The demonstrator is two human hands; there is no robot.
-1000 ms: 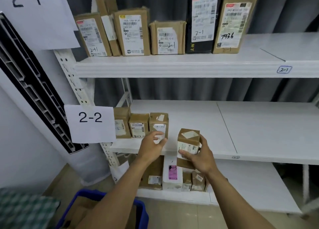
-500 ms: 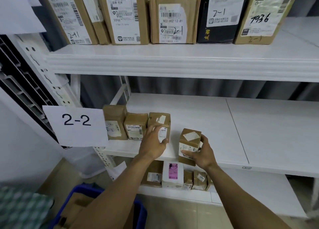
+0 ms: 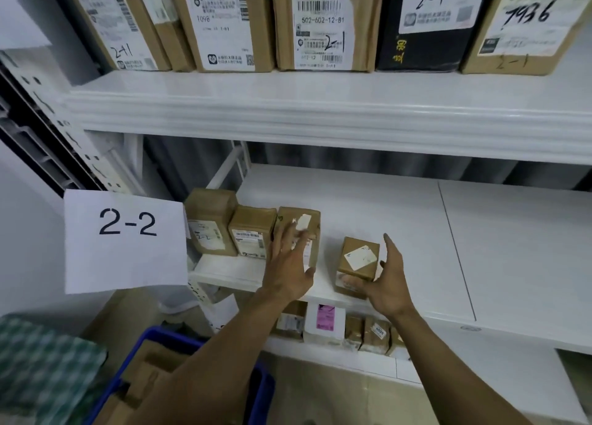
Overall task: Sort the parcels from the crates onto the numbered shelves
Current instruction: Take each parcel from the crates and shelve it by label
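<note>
— Start from the left. What was there?

— The 2-2 sign (image 3: pixel 125 240) hung at the far left, with the blue crate (image 3: pixel 266 389) below it. Then three boxes (image 3: pixel 253 232) stood in a row at the front of the shelf (image 3: pixel 416 219). My left hand (image 3: pixel 290 269) lay flat against the third one, fingers straight, gripping nothing, only steadying it.

— And the parcel?

— The parcel (image 3: pixel 358 264) stood on that same shelf, just right of the row with a gap between, turned a little askew. My right hand (image 3: pixel 384 283) was open around it. The thumb touched the low front face and the fingers were spread off its right side.

— How would you have finished that well?

— I judged it wanted a nudge left with the right palm until it met the third box, squared up with the row. The left hand should keep that row from shifting. I'd have pushed low on the parcel, since a small box like that could tip or skid, and kept it back from the shelf's lip.

— What had changed from half a second before?

— Then my right fingers were wrapped round the parcel. By this moment they had let go and splayed. The left hand had stayed on the third box, and my head had come closer to the shelf.
</note>
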